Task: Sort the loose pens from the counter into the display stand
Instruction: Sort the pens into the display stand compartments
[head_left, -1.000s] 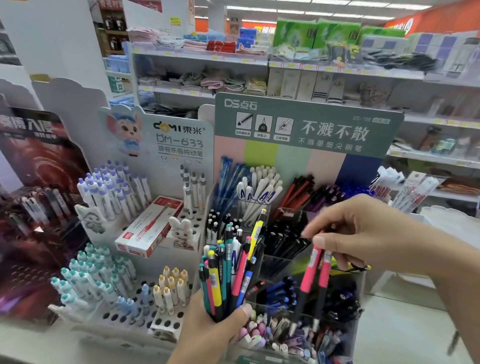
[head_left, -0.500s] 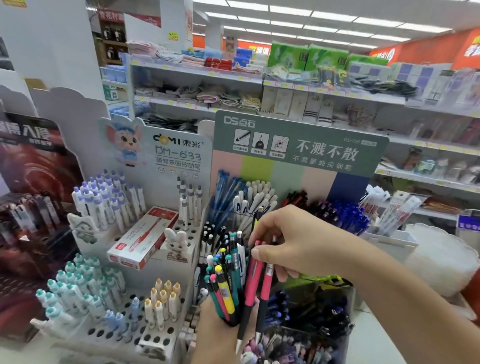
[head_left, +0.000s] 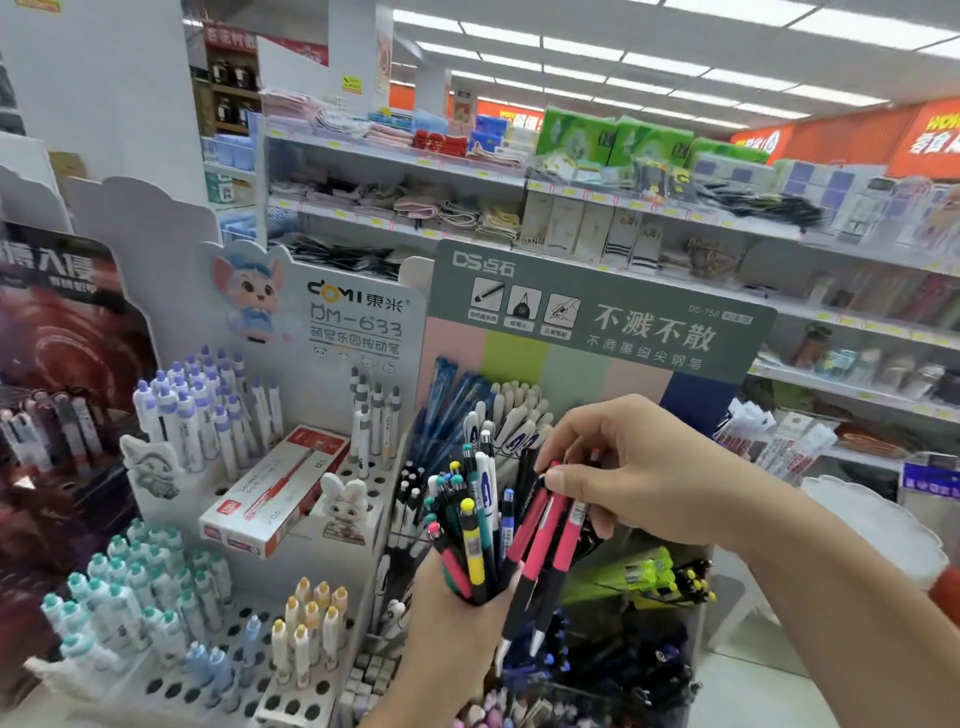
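Here the step in hand looks like pulling matching pens out of a mixed bunch. Two pink pens (head_left: 540, 551) hang tip-down beside the bunch of pens (head_left: 470, 525), their upper ends pinched between the curled thumb and fingers of the right hand (head_left: 639, 473). Whether those fingertips are also closing on a third pen in the bunch I cannot tell; the caps there overlap. The left hand (head_left: 452, 618) grips the bunch low on the barrels, fingers wrapped tight, so the tops fan out above it.

To do this well, the left hand should hold the bunch firm but upright, since a tilt would probably spill the loosest pens. The right hand would best draw straight up along the barrels, so the clips do not snag neighbours.

All this hangs just in front of the display stand (head_left: 592, 322), over its clear compartments. The near right compartment holds yellow-green pens (head_left: 644, 577); dark blue pens (head_left: 597, 670) lie below. The pink pair should go where like pens stand, and I cannot see such a slot from here.

To the left, a white perforated rack (head_left: 208, 691) carries capped pens, with a red-and-white box (head_left: 275, 493) lying on its upper tier.
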